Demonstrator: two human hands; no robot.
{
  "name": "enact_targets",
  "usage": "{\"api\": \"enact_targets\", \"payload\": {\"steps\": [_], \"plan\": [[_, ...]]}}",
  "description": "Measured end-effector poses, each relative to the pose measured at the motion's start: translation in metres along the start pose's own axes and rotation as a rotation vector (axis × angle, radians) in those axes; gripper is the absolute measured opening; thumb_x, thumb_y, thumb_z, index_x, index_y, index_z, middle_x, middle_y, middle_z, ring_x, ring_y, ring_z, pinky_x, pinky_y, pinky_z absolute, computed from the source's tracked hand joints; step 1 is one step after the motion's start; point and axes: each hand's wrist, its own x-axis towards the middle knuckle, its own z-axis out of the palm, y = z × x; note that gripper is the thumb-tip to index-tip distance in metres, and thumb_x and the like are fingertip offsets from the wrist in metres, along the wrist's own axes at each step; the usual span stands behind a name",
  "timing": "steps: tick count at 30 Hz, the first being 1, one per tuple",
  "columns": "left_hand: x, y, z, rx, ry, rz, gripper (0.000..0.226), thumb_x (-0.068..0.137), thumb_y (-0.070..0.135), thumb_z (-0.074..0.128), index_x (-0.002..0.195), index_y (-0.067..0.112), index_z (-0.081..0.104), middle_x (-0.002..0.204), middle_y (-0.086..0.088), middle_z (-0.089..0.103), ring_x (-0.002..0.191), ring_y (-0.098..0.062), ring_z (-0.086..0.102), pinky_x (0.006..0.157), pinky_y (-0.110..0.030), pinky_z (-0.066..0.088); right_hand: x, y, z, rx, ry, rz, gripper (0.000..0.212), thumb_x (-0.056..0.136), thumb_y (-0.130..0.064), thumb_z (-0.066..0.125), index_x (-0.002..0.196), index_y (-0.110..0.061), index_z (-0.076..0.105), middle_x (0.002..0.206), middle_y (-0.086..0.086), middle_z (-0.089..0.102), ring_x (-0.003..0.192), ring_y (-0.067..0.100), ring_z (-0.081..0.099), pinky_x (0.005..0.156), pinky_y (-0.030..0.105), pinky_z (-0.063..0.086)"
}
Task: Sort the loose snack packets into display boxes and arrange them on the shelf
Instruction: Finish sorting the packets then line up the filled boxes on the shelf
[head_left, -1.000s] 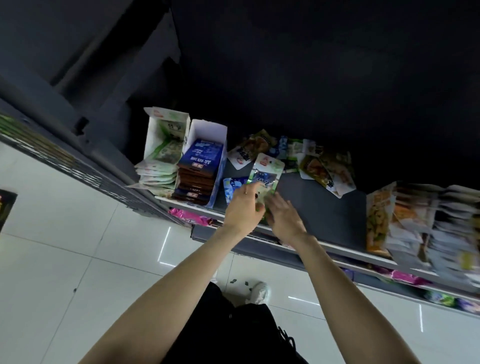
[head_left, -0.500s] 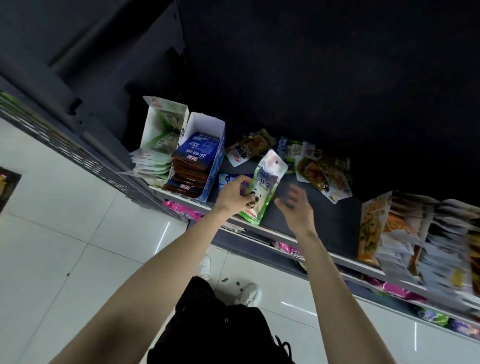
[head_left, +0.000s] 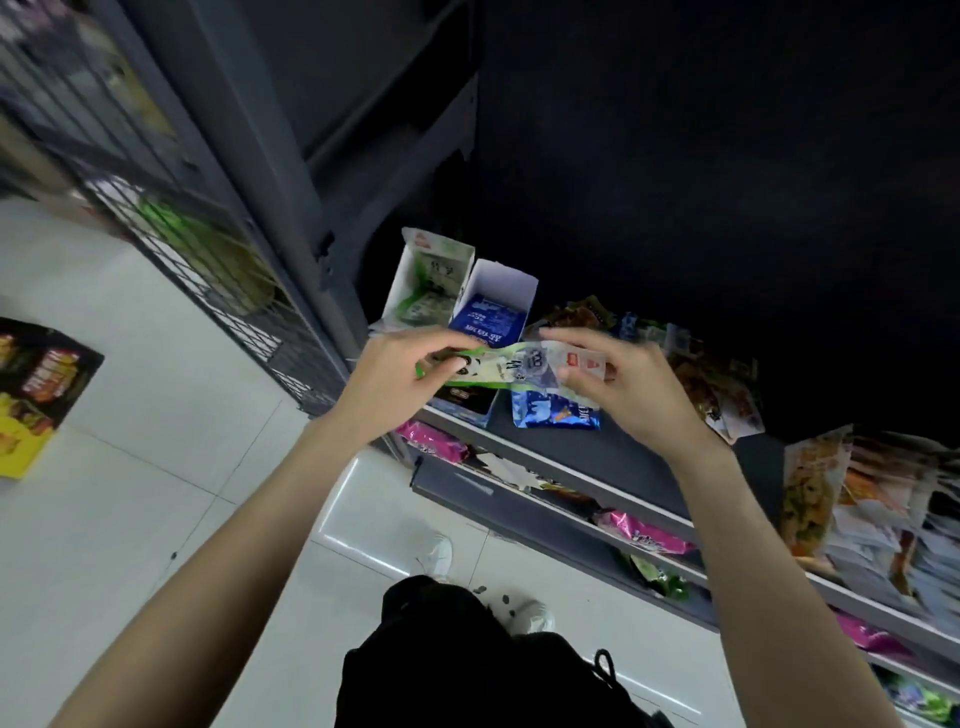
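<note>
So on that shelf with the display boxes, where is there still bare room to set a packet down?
The dark shelf is bare along its front, between the blue packet and the upright packet rows at the right. The left end is crowded by the green-packet box and blue-packet box; the loose pile fills the back.

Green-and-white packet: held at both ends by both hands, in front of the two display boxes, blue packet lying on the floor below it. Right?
Not quite. The head view shows the blue packet lying on the shelf, not the floor. The rest holds: the left hand and the right hand each grip an end of the green-and-white packet, in front of the green display box and the blue display box.
</note>
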Motion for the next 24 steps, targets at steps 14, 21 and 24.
{"api": "enact_targets", "payload": {"steps": [14, 21, 24], "plan": [[-0.007, -0.071, 0.008, 0.356, 0.037, -0.185, 0.032, 0.077, 0.005, 0.071, 0.107, 0.014, 0.068, 0.107, -0.003, 0.067, 0.103, -0.023, 0.059, 0.094, -0.036, 0.050, 0.120, -0.034, 0.053, -0.421, 0.227, -0.006, 0.043, 0.084, 0.006, 0.049, 0.119, -0.013, 0.065, 0.111, 0.012, 0.068, 0.094, 0.029, 0.067, 0.084, 0.032, 0.053], [0.007, -0.087, 0.017, 0.437, -0.079, -0.225, 0.024, 0.072, 0.003, 0.073, 0.088, 0.021, 0.074, 0.093, 0.003, 0.071, 0.087, -0.021, 0.062, 0.061, -0.030, 0.054, 0.145, -0.050, 0.124, -1.068, -0.226, -0.169, 0.033, 0.090, -0.002, 0.043, 0.117, -0.010, 0.058, 0.130, 0.010, 0.045, 0.084, 0.023, 0.066, 0.054, 0.029, 0.042], [0.011, -0.086, 0.015, 0.453, -0.022, -0.178, 0.025, 0.062, 0.001, 0.081, 0.077, 0.020, 0.074, 0.076, 0.003, 0.070, 0.076, -0.022, 0.065, 0.044, -0.028, 0.052, 0.145, -0.035, 0.131, -1.126, -0.224, -0.265, 0.040, 0.086, -0.004, 0.048, 0.123, -0.016, 0.056, 0.122, 0.008, 0.054, 0.077, 0.021, 0.067, 0.047, 0.027, 0.039]]}}
